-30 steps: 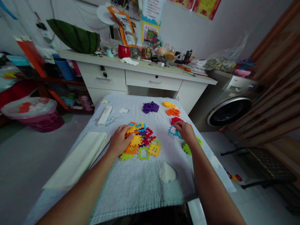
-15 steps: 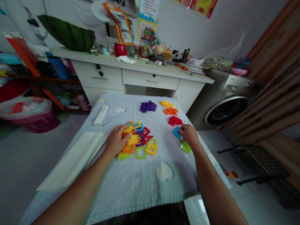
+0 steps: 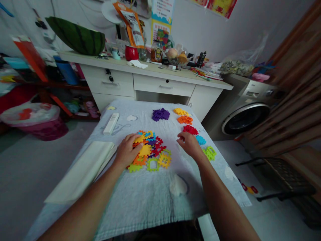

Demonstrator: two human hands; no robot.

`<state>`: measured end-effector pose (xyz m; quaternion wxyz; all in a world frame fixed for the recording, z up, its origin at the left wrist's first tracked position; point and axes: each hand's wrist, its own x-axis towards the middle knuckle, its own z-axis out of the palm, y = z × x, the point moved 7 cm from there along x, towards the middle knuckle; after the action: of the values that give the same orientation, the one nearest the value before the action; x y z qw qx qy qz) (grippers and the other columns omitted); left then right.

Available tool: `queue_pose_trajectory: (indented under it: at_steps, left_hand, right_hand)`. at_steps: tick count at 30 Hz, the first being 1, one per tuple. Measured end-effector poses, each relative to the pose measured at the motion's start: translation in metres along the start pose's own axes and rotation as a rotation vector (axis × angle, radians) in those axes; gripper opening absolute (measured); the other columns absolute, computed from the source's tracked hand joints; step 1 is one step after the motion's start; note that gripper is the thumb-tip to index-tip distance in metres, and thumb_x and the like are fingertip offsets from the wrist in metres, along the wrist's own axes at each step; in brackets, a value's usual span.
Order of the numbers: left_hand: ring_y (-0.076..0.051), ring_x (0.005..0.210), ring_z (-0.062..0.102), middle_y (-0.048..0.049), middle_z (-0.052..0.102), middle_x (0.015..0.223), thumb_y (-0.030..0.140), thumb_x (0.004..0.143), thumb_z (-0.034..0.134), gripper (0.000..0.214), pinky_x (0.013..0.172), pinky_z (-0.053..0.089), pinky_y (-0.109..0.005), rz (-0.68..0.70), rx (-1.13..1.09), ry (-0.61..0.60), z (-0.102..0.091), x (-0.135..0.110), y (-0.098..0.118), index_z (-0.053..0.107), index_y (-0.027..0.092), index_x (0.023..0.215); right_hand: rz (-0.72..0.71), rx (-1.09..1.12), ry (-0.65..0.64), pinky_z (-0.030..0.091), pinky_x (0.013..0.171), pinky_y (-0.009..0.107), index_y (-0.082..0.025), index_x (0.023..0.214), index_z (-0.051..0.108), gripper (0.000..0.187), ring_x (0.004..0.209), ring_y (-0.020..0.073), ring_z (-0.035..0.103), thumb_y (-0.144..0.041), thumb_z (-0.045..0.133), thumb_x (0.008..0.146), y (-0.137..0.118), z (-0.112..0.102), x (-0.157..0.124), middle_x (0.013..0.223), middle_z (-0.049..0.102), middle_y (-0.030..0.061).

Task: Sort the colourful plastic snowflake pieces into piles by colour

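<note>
My left hand (image 3: 127, 151) lies on the left edge of a mixed pile of plastic building pieces (image 3: 144, 150), its thumb and fingers apart. The pieces are flat, notched squares in several colours, some with cut-out middles. My right hand (image 3: 190, 144) hovers over the cloth between this pile and the sorted groups, fingers loosely bent, with no piece visible in it. Closest to it are the red pieces (image 3: 190, 129) and blue pieces (image 3: 201, 140). Green pieces (image 3: 210, 153) lie nearer me, with orange pieces (image 3: 185, 119), yellow pieces (image 3: 181, 111) and purple pieces (image 3: 161, 114) farther back.
A pale blue cloth (image 3: 150, 194) covers the table. On its left are a white box (image 3: 111, 124) and a folded cream sheet (image 3: 82, 170). Behind stands a white desk (image 3: 160, 82) with a watermelon piece (image 3: 77, 36); a washing machine (image 3: 245, 103) is at the right.
My right hand has moved left from the blue pieces, which now show uncovered, as do the green ones. My left hand stays on the mixed pile. The view has shifted slightly.
</note>
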<state>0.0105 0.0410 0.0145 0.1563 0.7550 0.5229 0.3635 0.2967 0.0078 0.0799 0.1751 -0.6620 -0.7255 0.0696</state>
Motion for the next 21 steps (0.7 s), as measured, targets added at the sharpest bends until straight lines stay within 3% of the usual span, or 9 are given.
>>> queue_pose_trajectory:
  at_steps: [4,7,13,21]
  left_hand:
    - [-0.025,0.118,0.056,-0.0076,0.058,0.126,0.044,0.087,0.052,0.041,0.106,0.043,-0.042,-0.010,-0.005,0.005,-0.002,-0.001,0.002,0.061,0.021,0.119]
    - [-0.024,0.117,0.056,-0.0073,0.058,0.126,0.042,0.087,0.053,0.040,0.106,0.043,-0.042,-0.014,-0.008,0.007,-0.002,-0.001,0.002,0.060,0.022,0.120]
    - [-0.024,0.116,0.056,-0.0074,0.058,0.125,0.040,0.086,0.054,0.039,0.106,0.043,-0.042,-0.017,-0.016,0.009,-0.003,-0.001,0.004,0.060,0.021,0.120]
    - [-0.024,0.115,0.057,-0.0067,0.059,0.123,0.040,0.086,0.054,0.038,0.105,0.044,-0.041,-0.012,-0.016,0.011,-0.005,-0.001,0.007,0.060,0.022,0.119]
  right_hand:
    - [-0.187,0.061,-0.081,0.043,0.083,0.029,-0.014,0.100,0.069,0.018,0.088,0.0183,0.060,-0.020,0.062,0.085,-0.051,0.036,0.008,0.095,0.069,0.0087]
    - [-0.253,0.082,-0.107,0.042,0.087,0.031,-0.016,0.099,0.069,0.018,0.092,0.0193,0.058,-0.021,0.061,0.084,-0.068,0.056,0.009,0.096,0.067,0.0083]
    - [-0.266,0.154,-0.131,0.042,0.091,0.033,-0.017,0.111,0.067,0.034,0.097,0.0204,0.055,-0.019,0.065,0.077,-0.066,0.068,0.002,0.107,0.061,0.0089]
    - [-0.269,0.285,-0.101,0.041,0.092,0.034,-0.017,0.098,0.067,0.021,0.097,0.0190,0.052,-0.016,0.066,0.077,-0.059,0.066,-0.003,0.104,0.058,0.0070]
